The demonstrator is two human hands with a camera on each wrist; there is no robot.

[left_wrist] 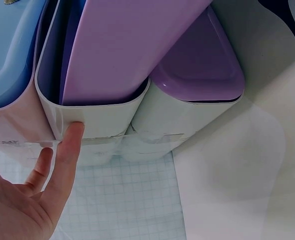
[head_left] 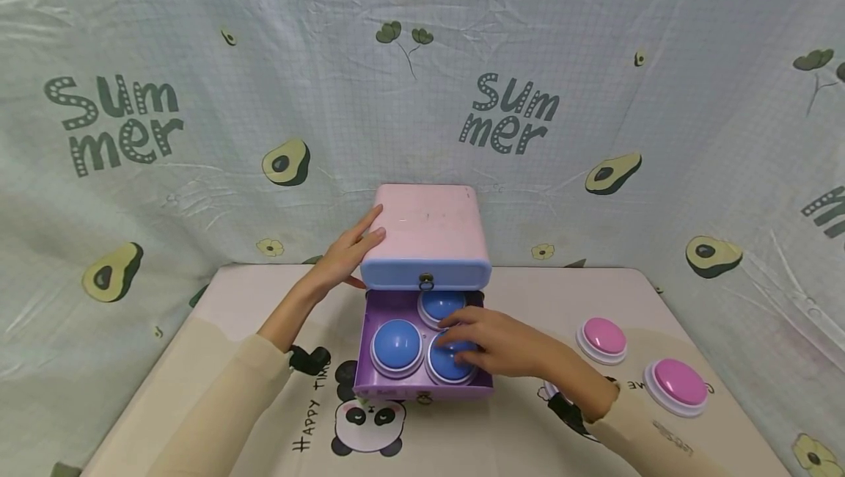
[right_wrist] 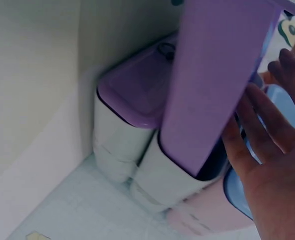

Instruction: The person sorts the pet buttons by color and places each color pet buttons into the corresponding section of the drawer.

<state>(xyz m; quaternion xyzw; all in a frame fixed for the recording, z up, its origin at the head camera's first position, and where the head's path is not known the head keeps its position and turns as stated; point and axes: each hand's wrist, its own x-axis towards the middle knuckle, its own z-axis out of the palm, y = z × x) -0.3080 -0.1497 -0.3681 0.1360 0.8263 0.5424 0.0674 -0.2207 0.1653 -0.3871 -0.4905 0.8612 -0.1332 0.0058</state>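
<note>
A small stacked drawer cabinet (head_left: 429, 224) has a pink top and a blue upper drawer (head_left: 396, 274). Below that, a purple drawer (head_left: 389, 392) is pulled out, holding a left blue button (head_left: 397, 345), a back blue button (head_left: 441, 304) and a front-right blue button (head_left: 444, 367), all on white bases. My left hand (head_left: 343, 257) rests against the cabinet's left side, fingers extended; in the left wrist view a fingertip touches the white casing (left_wrist: 95, 120). Over the front-right button lies my right hand (head_left: 505, 341), fingers spread loosely across its dome and partly covering it.
Right of the cabinet, two pink buttons (head_left: 604, 336) (head_left: 678, 383) sit on the table; another white base (head_left: 551, 390) shows partly behind the right wrist. A closed purple drawer (left_wrist: 202, 60) is beneath the pulled-out one. A printed cloth (head_left: 422, 110) hangs behind.
</note>
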